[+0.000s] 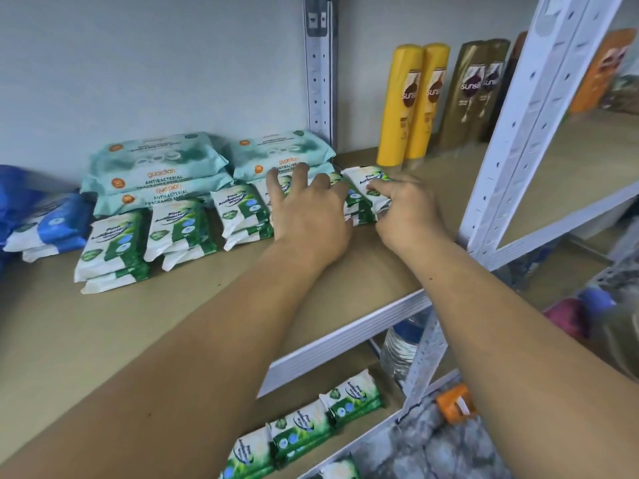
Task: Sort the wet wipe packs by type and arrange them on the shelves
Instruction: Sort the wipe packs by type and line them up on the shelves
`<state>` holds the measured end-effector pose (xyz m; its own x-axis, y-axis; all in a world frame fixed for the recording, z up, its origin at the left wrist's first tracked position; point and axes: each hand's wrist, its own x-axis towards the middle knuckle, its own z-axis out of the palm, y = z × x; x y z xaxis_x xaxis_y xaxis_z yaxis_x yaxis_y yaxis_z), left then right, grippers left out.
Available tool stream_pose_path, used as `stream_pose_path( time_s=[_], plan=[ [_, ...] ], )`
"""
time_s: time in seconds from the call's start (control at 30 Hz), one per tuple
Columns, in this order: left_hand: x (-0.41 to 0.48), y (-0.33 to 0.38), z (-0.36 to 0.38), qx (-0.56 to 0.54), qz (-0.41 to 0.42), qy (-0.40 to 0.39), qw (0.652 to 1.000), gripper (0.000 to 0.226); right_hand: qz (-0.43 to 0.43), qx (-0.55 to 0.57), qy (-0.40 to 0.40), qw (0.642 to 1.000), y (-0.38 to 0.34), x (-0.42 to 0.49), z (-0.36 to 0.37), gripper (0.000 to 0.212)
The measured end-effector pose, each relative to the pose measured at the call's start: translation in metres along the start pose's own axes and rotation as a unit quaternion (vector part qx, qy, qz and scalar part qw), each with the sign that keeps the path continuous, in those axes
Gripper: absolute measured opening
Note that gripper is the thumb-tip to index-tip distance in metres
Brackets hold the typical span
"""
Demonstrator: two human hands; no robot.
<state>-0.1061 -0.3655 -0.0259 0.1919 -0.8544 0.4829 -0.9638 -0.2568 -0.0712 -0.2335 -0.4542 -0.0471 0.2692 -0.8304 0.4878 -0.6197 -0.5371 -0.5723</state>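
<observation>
Now left hand (311,219) splays fingers on glossy rectangular green packs (359,179); right hand (408,209) pinches 1.

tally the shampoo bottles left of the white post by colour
yellow bottles: 2
gold bottles: 2
dark bottle, mostly hidden by the post: 1
total: 5
</observation>
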Motion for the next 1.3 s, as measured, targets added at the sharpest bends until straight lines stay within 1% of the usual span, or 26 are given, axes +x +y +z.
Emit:
stream_pose_path(
  time_s=[0.07,0.2,0.33,0.47,0.57,0.63,0.67,0.73,0.8,0.83,0.9,1.0,1.07,1.13,1.2,1.23,1.3],
  plan=[
    [0.008,-0.005,0.004,0.017,-0.007,-0.008,1.0,0.048,-0.016,0.005,-0.002,1.0,-0.001,0.009,0.011,0.053],
    [0.015,-0.016,0.015,0.029,-0.054,-0.001,0.998,0.043,-0.065,-0.008,-0.018,0.998,-0.002,0.027,0.028,0.056],
    [0.019,-0.019,0.021,0.027,-0.069,0.002,0.997,0.036,-0.095,-0.03,-0.034,0.994,0.001,0.034,0.037,0.061],
    [0.019,-0.018,0.023,0.034,-0.068,0.005,0.997,0.032,-0.095,-0.036,-0.035,0.994,0.001,0.033,0.038,0.063],
    [0.017,-0.019,0.025,0.029,-0.054,0.018,0.998,0.04,-0.077,-0.044,-0.041,0.995,-0.004,0.029,0.036,0.071],
    [0.013,-0.023,0.023,0.009,-0.042,0.039,0.998,0.05,-0.063,-0.078,-0.018,0.995,-0.01,0.021,0.03,0.078],
    [0.009,-0.024,0.021,-0.005,-0.034,0.058,0.998,0.052,-0.067,-0.09,0.0,0.994,-0.013,0.015,0.027,0.08],
    [-0.002,-0.025,0.015,-0.036,-0.014,0.11,0.993,0.047,-0.074,-0.094,0.016,0.993,-0.017,0.003,0.019,0.082],
    [-0.018,-0.025,0.006,-0.096,0.003,0.155,0.983,0.035,-0.068,-0.087,0.0,0.994,-0.022,-0.011,0.01,0.084],
    [-0.028,-0.025,0.001,-0.139,0.01,0.166,0.976,0.03,-0.069,-0.082,-0.011,0.994,-0.025,-0.02,0.006,0.084],
    [-0.052,-0.025,-0.012,-0.217,0.014,0.169,0.961,0.028,-0.075,-0.078,-0.03,0.994,-0.034,-0.041,-0.002,0.087],
    [-0.09,-0.025,-0.032,-0.287,0.01,0.145,0.947,0.033,-0.058,-0.074,-0.04,0.995,-0.047,-0.075,-0.015,0.088],
    [-0.116,-0.027,-0.047,-0.326,-0.002,0.108,0.939,0.036,-0.09,-0.074,-0.032,0.993,-0.056,-0.099,-0.024,0.083],
    [-0.147,-0.032,-0.066,-0.37,-0.035,0.056,0.927,0.039,-0.137,-0.087,-0.037,0.986,-0.06,-0.126,-0.035,0.078],
    [-0.179,-0.039,-0.087,-0.406,-0.068,-0.002,0.911,0.037,-0.147,-0.106,-0.059,0.982,-0.066,-0.153,-0.05,0.074],
    [-0.194,-0.041,-0.098,-0.435,-0.084,-0.033,0.896,0.035,-0.14,-0.111,-0.072,0.981,-0.069,-0.166,-0.057,0.07],
    [-0.215,-0.043,-0.119,-0.51,-0.12,-0.078,0.848,0.034,-0.129,-0.106,-0.09,0.982,-0.073,-0.19,-0.072,0.06]
  ],
)
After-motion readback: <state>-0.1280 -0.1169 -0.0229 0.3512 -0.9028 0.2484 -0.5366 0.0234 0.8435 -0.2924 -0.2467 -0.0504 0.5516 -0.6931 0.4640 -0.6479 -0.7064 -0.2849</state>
